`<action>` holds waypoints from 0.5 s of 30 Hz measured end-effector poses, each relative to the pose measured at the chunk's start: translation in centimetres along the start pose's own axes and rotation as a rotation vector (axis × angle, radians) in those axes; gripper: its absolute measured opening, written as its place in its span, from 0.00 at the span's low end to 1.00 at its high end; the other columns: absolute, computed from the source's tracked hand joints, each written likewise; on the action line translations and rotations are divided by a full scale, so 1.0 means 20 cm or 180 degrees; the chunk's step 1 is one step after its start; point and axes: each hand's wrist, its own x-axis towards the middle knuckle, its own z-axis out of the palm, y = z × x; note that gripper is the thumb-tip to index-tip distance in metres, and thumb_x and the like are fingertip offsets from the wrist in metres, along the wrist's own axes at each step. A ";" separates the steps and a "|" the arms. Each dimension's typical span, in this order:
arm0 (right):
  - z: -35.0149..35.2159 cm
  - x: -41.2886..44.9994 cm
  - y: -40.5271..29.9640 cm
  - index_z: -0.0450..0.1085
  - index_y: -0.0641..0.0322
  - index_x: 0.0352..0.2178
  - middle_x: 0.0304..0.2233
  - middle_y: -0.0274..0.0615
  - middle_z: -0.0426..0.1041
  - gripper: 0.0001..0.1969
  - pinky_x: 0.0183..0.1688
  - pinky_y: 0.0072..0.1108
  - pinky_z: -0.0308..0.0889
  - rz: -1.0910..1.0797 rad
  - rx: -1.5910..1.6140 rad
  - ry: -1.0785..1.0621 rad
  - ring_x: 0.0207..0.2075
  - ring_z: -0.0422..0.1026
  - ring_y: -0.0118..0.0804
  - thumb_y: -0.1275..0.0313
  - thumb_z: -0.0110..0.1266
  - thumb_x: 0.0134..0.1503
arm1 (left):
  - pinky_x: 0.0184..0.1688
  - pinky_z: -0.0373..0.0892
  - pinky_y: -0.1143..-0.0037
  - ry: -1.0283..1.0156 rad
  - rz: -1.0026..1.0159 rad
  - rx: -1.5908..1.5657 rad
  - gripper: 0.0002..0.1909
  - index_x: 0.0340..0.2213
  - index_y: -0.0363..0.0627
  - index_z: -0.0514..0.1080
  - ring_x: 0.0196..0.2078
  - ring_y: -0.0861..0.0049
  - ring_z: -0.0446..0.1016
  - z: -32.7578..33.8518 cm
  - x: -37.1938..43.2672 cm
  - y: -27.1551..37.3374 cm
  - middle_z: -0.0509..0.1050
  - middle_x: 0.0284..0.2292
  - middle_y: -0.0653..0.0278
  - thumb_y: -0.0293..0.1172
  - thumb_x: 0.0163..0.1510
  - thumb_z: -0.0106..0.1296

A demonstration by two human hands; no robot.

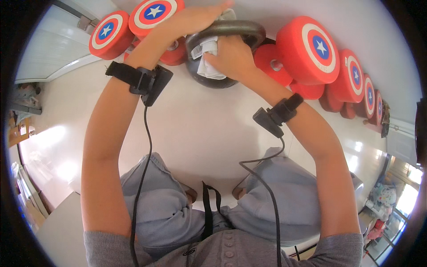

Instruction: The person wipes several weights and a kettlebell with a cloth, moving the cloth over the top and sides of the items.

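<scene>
A black kettlebell (213,82) stands on the floor before me, its thick handle (240,28) arching above the ball. My right hand (233,55) reaches under the handle and grips a folded white cloth (209,68) against the body. Part of the cloth hangs over the ball, and a printed tag shows at its left edge. My left hand (203,18) is stretched out flat along the handle's far left side, beside another bit of white cloth (229,14). What its palm and fingers touch is hidden.
Red dumbbells with star-and-ring ends line the wall: a small one (108,35) and a larger one (153,15) at left, several at right from a big dumbbell (307,50). Cabled black wrist straps (143,81) sit on both forearms. A white door (53,40) stands far left.
</scene>
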 end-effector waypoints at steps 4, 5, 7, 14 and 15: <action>-0.01 -0.05 -0.06 0.58 0.73 0.43 0.41 0.57 0.61 0.31 0.42 0.32 0.64 0.0142 0.0094 -0.0115 0.43 0.63 0.53 0.59 0.54 0.42 | 0.43 0.63 0.68 -0.0290 0.0401 0.0231 0.46 0.48 0.44 0.63 0.44 0.62 0.67 -0.04 0.07 -0.07 0.67 0.44 0.52 0.72 0.45 0.23; -0.01 -0.10 -0.08 0.54 0.72 0.47 0.42 0.57 0.60 0.34 0.41 0.32 0.64 0.0372 0.0289 -0.0152 0.43 0.64 0.54 0.59 0.53 0.42 | 0.42 0.64 0.70 -0.0340 0.0445 0.0235 0.46 0.47 0.42 0.64 0.43 0.63 0.67 -0.03 0.06 -0.04 0.67 0.43 0.52 0.72 0.45 0.24; -0.03 -0.18 -0.11 0.50 0.71 0.51 0.43 0.57 0.59 0.38 0.41 0.33 0.64 0.0608 0.0488 -0.0181 0.42 0.64 0.55 0.60 0.53 0.42 | 0.41 0.64 0.72 -0.0377 0.0154 0.0099 0.46 0.46 0.42 0.65 0.42 0.66 0.68 -0.01 -0.07 0.13 0.69 0.40 0.53 0.71 0.45 0.24; -0.06 -0.49 -0.17 0.47 0.52 0.55 0.42 0.52 0.59 0.39 0.37 0.32 0.66 0.0531 0.0959 -0.1057 0.39 0.66 0.52 0.67 0.53 0.39 | 0.38 0.66 0.77 -0.0659 0.0175 -0.0874 0.39 0.43 0.43 0.67 0.38 0.77 0.70 -0.05 -0.06 0.00 0.73 0.35 0.59 0.66 0.49 0.28; -0.05 -0.52 -0.17 0.50 0.50 0.54 0.40 0.51 0.60 0.38 0.38 0.32 0.66 -0.0090 0.0832 -0.1421 0.40 0.66 0.51 0.67 0.53 0.39 | 0.38 0.66 0.77 -0.0649 0.0180 -0.0876 0.39 0.43 0.43 0.67 0.38 0.77 0.70 -0.04 -0.05 -0.04 0.73 0.35 0.59 0.66 0.49 0.28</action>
